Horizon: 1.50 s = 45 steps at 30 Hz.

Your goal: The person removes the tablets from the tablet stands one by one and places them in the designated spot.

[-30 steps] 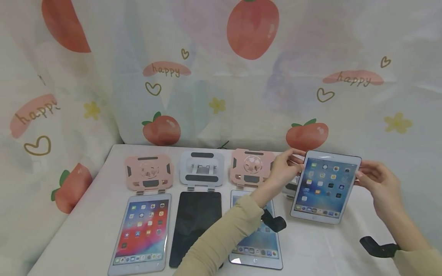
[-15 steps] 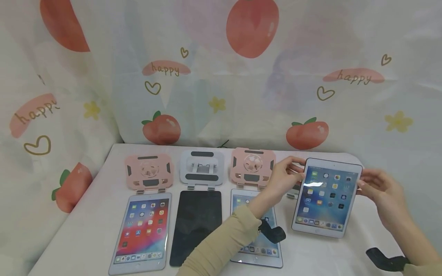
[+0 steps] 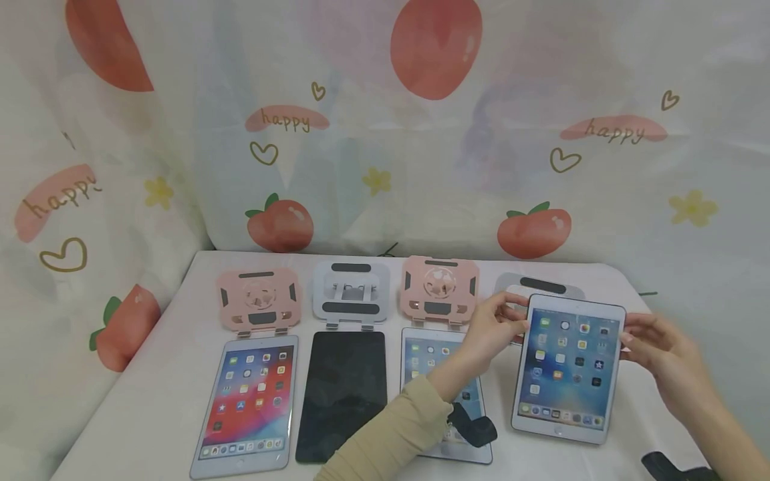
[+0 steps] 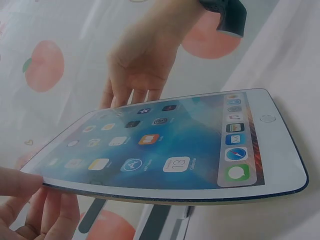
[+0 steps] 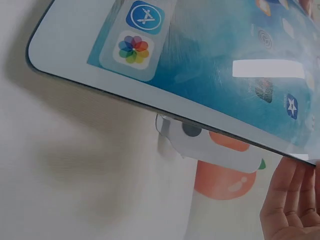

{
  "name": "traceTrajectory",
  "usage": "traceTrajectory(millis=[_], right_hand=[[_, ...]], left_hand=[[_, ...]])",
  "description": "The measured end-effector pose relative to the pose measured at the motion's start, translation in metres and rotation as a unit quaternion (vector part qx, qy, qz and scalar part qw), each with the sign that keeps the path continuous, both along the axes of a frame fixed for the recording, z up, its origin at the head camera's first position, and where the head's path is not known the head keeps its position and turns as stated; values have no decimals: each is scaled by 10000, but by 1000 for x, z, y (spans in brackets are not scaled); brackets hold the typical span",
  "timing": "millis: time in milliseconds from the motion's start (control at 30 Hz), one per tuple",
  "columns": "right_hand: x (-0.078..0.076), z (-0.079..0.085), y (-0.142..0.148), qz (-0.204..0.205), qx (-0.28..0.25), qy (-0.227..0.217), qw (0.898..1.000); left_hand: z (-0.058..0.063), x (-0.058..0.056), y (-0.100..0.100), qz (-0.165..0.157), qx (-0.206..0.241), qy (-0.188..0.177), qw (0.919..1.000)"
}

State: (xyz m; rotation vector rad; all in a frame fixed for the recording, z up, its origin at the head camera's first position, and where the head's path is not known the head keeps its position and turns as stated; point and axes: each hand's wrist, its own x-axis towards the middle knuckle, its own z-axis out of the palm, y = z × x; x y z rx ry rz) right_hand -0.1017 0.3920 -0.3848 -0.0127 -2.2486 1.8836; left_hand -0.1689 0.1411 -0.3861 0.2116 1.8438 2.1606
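Observation:
A white-framed tablet (image 3: 571, 367) with a lit blue home screen is held tilted at the right of the table, its lower end toward me. My left hand (image 3: 494, 327) pinches its left edge near the top, thumb in front and fingers behind. On the opposite edge my right hand (image 3: 668, 351) grips it, fingers under the rim in the right wrist view. Behind the tablet stands a pale grey folding stand (image 3: 511, 283) with dark pads, its lower part hidden. A lit tablet (image 3: 415, 347) lies beneath my left forearm, partly covered by it.
A tablet with a red-blue screen (image 3: 246, 401) and a dark tablet (image 3: 343, 394) lie toward the left. Behind the row stand a pink stand (image 3: 231, 287), a grey-blue stand (image 3: 321, 287) and another pink stand (image 3: 415, 287). A printed curtain (image 3: 349, 220) hangs behind the table.
Both hands have brought the tablet lower and nearer to me. It looks more upright in view, and more of the pale grey stand behind it now shows.

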Motion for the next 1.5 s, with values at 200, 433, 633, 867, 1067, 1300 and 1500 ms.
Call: traceTrajectory(millis=[200, 433, 633, 867, 1067, 1300, 1500], right_hand=[[5, -9, 2, -65, 30, -298, 9995], [9, -19, 3, -34, -83, -542, 9985], [11, -25, 1, -191, 289, -942, 9949], [15, -28, 1, -8, 523, -1201, 9914], [14, -29, 0, -75, 1175, -1576, 9805], [6, -31, -2, -91, 1897, -2241, 9559], [1, -32, -3, -37, 2073, -2658, 9415]], left_hand=[[-10, 7, 0, 4, 209, -281, 9994], [-22, 15, -2, -2, 414, -434, 9982], [-31, 20, -3, 26, 508, -642, 9966], [-41, 24, -3, 206, 410, -956, 9944], [-47, 25, -2, 200, 389, -962, 9944], [-52, 23, -1, 212, -33, -823, 9964], [-56, 20, 0, 175, -712, -351, 9967]])
